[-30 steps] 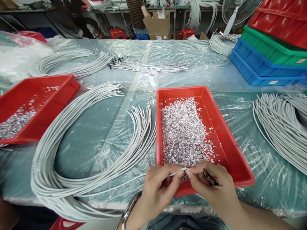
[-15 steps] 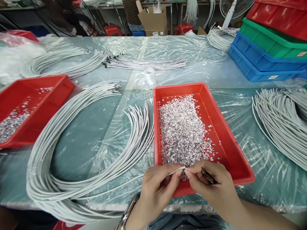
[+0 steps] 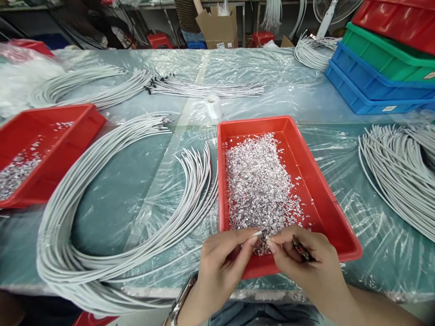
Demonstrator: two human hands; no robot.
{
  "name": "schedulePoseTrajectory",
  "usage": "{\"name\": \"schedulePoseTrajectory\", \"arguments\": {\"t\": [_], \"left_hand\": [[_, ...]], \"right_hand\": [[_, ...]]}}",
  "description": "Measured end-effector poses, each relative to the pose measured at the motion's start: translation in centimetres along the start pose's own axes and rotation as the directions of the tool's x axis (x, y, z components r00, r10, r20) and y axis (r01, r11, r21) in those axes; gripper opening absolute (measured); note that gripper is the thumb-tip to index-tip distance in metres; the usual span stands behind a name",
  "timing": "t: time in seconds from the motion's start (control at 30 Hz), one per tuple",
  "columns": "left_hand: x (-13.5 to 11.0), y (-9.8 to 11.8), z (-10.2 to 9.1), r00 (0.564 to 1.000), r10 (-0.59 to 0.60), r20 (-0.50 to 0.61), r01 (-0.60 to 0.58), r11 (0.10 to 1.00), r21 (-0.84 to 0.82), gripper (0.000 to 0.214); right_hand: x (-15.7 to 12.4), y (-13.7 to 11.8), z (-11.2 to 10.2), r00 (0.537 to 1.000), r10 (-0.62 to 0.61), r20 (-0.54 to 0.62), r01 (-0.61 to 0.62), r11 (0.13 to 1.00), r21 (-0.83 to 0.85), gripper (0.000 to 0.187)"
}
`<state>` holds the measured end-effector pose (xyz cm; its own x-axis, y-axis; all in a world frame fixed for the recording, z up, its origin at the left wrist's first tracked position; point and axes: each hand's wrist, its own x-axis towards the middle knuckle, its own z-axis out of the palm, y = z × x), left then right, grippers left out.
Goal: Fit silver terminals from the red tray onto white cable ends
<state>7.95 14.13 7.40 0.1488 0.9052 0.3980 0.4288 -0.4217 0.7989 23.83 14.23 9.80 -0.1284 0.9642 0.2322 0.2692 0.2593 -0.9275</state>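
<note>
Near the front of a red tray (image 3: 319, 199), my left hand (image 3: 220, 260) pinches a thin white cable (image 3: 257, 233) close to its end. My right hand (image 3: 307, 265) is a small gap to the right, thumb and forefinger pressed together at a tiny pale bit. Tucked in its curled fingers is a small dark tool (image 3: 301, 250) with some red on it; its kind is hard to make out. Below both hands, many small silvery foil scraps (image 3: 260, 185) lie in the tray. The held cable trails left toward a big looped bundle of white cables (image 3: 64, 217).
A second red tray (image 3: 73, 149) with scraps stands at left. Another cable bundle (image 3: 397, 172) lies at right, below stacked blue, green and red crates (image 3: 380, 86). Behind the tray are a clear roll (image 3: 213, 107) and black-tipped cables (image 3: 207, 89). A person (image 3: 186, 20) is at the back.
My hands have moved slightly apart, the right one a little to the right, so a gap now shows between the cable end and my right fingertips.
</note>
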Motion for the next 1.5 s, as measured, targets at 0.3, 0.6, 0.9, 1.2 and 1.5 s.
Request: {"name": "schedulePoseTrajectory", "arguments": {"t": [0.3,0.6,0.9,1.2,1.5], "left_hand": [[0.0,0.1,-0.3,0.986,-0.140,0.092,0.155,0.973,-0.173,0.013],[-0.3,0.2,-0.4,0.979,-0.180,0.098,0.199,0.948,-0.250,0.017],[-0.1,0.1,-0.2,0.993,-0.112,0.023,0.114,0.979,-0.169,0.012],[-0.5,-0.2,-0.1,0.996,-0.080,-0.035,0.077,0.995,-0.067,0.013],[-0.5,0.0,-0.1,0.997,-0.063,-0.049,0.061,0.997,-0.044,0.011]], "right_hand": [[0.2,1.1,-1.2,1.000,0.018,-0.001,-0.018,0.995,-0.096,0.009],[0.4,1.5,-1.5,0.996,-0.073,-0.046,0.061,0.971,-0.230,0.008],[0.0,1.3,-0.9,0.867,-0.471,0.163,0.456,0.619,-0.639,0.031],[-0.3,1.6,-0.3,0.839,-0.524,0.144,0.465,0.554,-0.691,0.023],[-0.8,1.6,-0.3,0.825,-0.545,0.147,0.469,0.516,-0.717,0.021]]}}
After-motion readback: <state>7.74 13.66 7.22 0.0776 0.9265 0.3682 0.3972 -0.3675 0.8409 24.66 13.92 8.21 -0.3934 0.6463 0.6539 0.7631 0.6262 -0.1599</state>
